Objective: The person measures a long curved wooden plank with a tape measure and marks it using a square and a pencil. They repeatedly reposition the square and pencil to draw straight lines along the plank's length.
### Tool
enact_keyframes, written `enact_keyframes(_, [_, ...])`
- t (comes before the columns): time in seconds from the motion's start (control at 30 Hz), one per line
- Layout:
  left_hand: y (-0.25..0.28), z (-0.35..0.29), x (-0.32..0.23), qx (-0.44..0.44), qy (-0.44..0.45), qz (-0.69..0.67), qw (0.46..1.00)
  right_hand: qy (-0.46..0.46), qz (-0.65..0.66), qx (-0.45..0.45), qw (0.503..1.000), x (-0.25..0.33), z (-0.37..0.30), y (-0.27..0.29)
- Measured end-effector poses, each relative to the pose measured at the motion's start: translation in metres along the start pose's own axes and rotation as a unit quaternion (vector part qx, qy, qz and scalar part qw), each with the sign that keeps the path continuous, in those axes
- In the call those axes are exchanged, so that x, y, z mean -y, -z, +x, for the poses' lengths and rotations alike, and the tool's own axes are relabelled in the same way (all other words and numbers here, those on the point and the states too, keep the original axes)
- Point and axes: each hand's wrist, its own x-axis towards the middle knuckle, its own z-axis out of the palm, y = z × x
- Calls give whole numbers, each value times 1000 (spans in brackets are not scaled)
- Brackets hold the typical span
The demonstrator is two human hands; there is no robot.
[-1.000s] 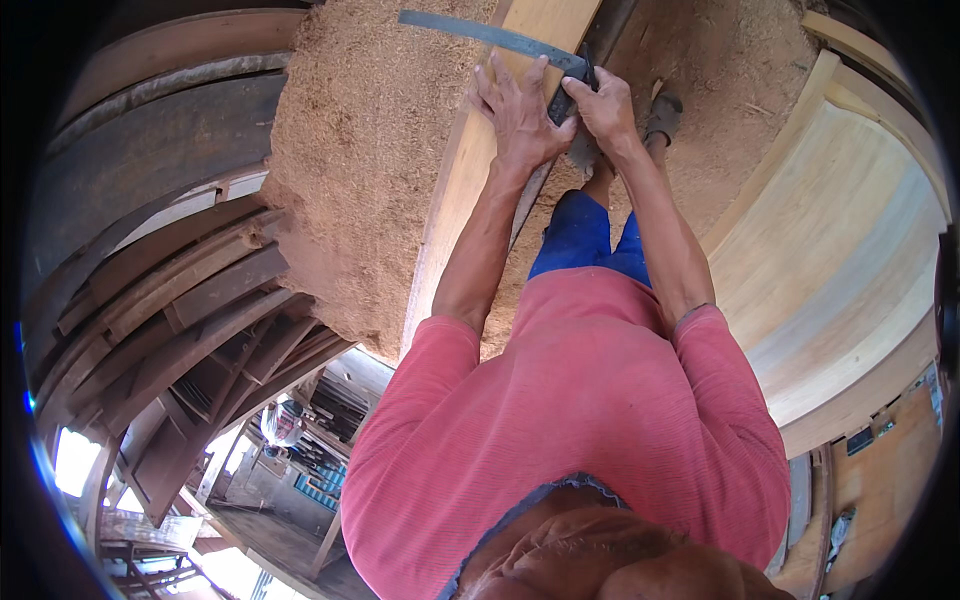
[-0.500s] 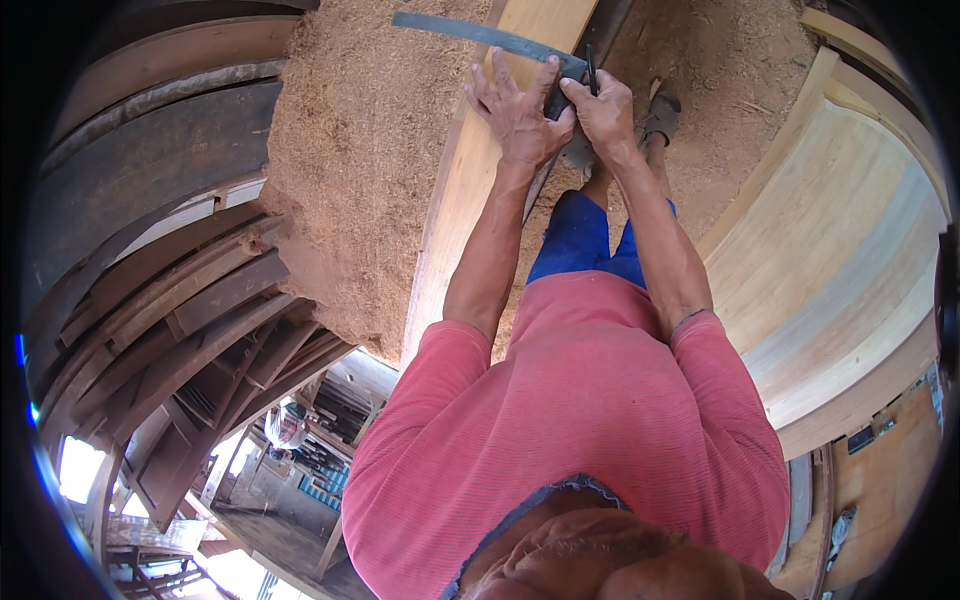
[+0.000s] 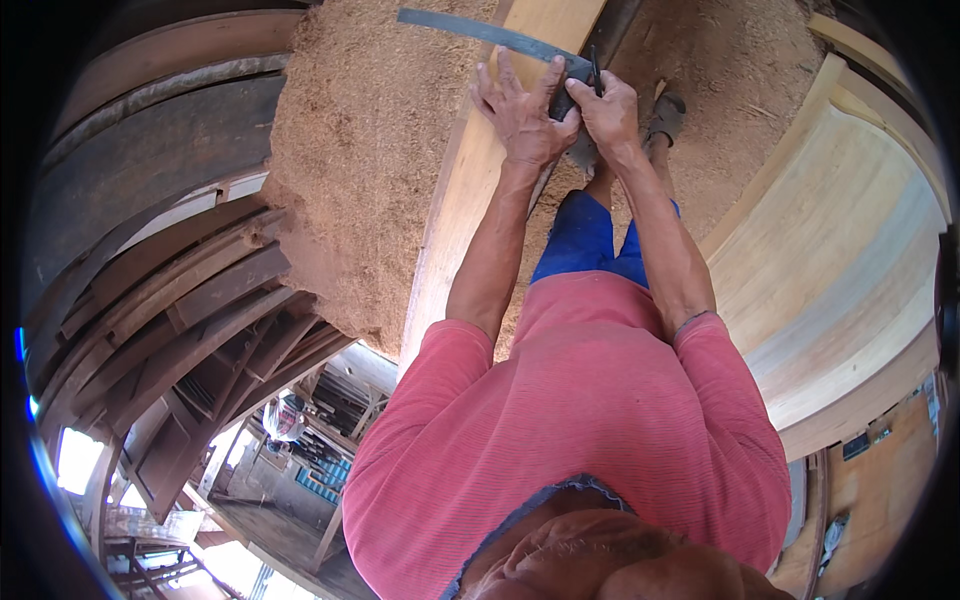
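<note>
A try square with a thin metal blade and a dark stock lies across a long pale plank. My left hand holds the square against the plank, its fingers spread along the blade and its thumb by the stock. In my right hand is a slim dark pencil, pinched upright beside the square's stock. The right thumb rests close to the stock; whether it touches cannot be made out. The pencil's tip is hidden behind the fingers.
Sawdust covers the ground around the plank. Stacked dark boards stand along the left. A wide pale wooden panel leans at the right. My feet are just beyond the hands, right of the plank.
The whole view has shifted slightly. Both hands, the square and the pencil keep nearly the same places relative to the plank.
</note>
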Motion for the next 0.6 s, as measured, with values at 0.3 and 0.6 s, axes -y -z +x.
enact_keyframes(0.3, [-3,0,0,-12,-8,2,1000,22,-89,9,996,19,-1,10])
enact_keyframes(0.6, [1,0,-4,-5,-8,-1,1000,246,-131,-81,957,69,12,60])
